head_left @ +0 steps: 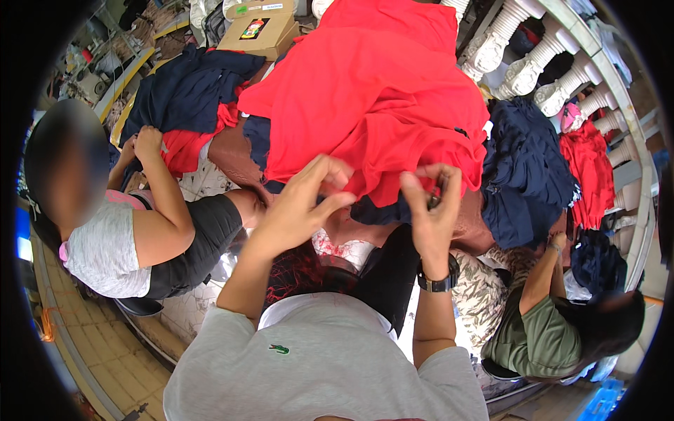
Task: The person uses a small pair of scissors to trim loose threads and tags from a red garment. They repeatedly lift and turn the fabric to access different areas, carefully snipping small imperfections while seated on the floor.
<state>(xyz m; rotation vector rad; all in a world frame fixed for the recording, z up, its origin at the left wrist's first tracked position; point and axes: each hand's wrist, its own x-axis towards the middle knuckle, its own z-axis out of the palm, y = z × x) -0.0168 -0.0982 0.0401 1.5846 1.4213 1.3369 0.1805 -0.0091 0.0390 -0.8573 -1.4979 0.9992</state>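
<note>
A large red garment (372, 77) lies spread and bunched in front of me, with a small dark label near its right side. My left hand (302, 203) is at its near edge, thumb and fingers curved but apart and slightly blurred; nothing shows gripped in it. Facing it, my right hand (437, 210) is curled at the near right part of the red cloth. A small dark thing (434, 201) shows between its thumb and fingers, too small to make out. Under the red cloth, some navy fabric (379, 212) peeks out just between my hands.
At left a person (112, 231) handles navy cloth (182, 91); at right another person (554, 323) sits beside a navy garment pile (523, 168). A cardboard box (263, 31) stands behind. White balusters (523, 74) line the far right. Brown cover (232, 151) shows beneath the garments.
</note>
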